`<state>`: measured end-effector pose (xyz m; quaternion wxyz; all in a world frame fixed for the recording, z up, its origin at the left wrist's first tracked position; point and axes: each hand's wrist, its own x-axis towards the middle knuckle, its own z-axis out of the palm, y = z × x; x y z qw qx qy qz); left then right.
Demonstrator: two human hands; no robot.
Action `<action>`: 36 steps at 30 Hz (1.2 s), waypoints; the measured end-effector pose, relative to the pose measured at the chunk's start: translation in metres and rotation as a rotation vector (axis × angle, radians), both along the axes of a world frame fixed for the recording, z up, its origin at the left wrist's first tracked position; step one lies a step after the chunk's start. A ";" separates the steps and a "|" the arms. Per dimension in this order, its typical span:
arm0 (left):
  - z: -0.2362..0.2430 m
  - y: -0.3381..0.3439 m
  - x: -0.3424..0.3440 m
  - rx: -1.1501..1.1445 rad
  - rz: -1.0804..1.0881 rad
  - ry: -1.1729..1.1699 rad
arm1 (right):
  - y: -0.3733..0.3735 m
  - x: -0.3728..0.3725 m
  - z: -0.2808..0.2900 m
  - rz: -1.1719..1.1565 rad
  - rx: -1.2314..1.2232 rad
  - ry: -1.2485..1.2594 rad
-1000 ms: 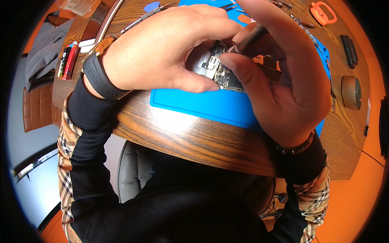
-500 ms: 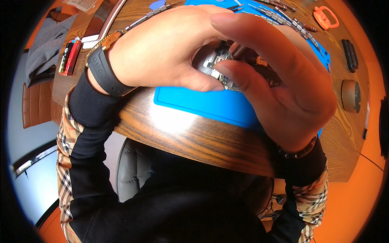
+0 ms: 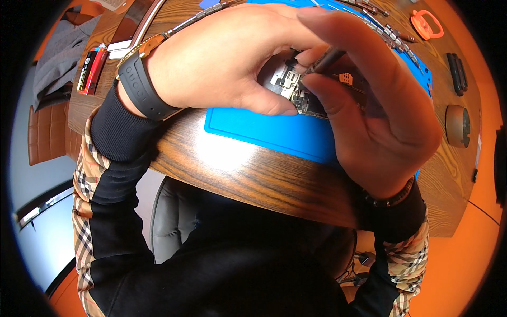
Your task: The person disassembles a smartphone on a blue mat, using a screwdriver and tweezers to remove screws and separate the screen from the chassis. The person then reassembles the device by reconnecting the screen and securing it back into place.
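An opened phone [image 3: 289, 83] with bare metal parts and a dark circuit board lies over the blue mat [image 3: 253, 132]. My left hand [image 3: 237, 63] is closed on its left side, thumb along the near edge. My right hand [image 3: 385, 100] arches over the board and pinches a slim dark screwdriver [image 3: 328, 59] between thumb and fingers. The screwdriver slants down to the phone's inner parts; its tip is hard to make out. My hands hide much of the phone's far and right sides.
Slim ribbed metal tools [image 3: 388, 36] lie along the mat's far right. Beyond are an orange suction cup [image 3: 426, 25], a black case-like object [image 3: 457, 74] and a round brown container [image 3: 458, 126]. A red lighter [image 3: 95, 71] lies at the left. The wooden table's near edge [image 3: 253, 185] curves before me.
The screwdriver and the fingers of my right hand have shifted slightly right, showing more of the phone's metal parts. My left hand has moved a little right and still holds the phone.
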<state>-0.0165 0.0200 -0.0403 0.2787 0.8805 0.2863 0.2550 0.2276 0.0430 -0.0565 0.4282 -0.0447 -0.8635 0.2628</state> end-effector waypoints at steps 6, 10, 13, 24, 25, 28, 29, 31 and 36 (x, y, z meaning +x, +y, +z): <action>0.002 -0.001 -0.001 0.078 -0.007 0.006 | -0.008 -0.006 0.017 0.040 -0.068 -0.066; 0.004 -0.002 0.000 0.035 -0.012 0.054 | -0.013 -0.001 0.020 -0.025 -0.072 -0.109; 0.006 -0.009 0.001 -0.023 0.073 0.114 | -0.009 -0.002 0.005 -0.008 -0.124 0.033; -0.005 -0.014 -0.001 -0.053 0.155 0.033 | -0.006 0.002 0.003 0.019 -0.142 -0.028; -0.002 -0.015 -0.001 -0.114 0.172 0.094 | -0.008 0.002 0.006 0.016 -0.138 -0.032; 0.013 -0.015 0.000 -0.184 0.164 0.228 | -0.012 0.000 0.009 0.021 -0.160 0.009; 0.017 -0.012 -0.001 -0.135 0.125 0.242 | -0.013 -0.001 0.009 0.026 -0.167 0.023; 0.018 -0.008 -0.002 -0.096 0.083 0.201 | -0.010 -0.002 0.006 0.038 -0.160 0.015; -0.005 -0.014 0.000 -0.008 0.197 -0.039 | 0.002 0.005 0.000 0.096 -0.161 -0.023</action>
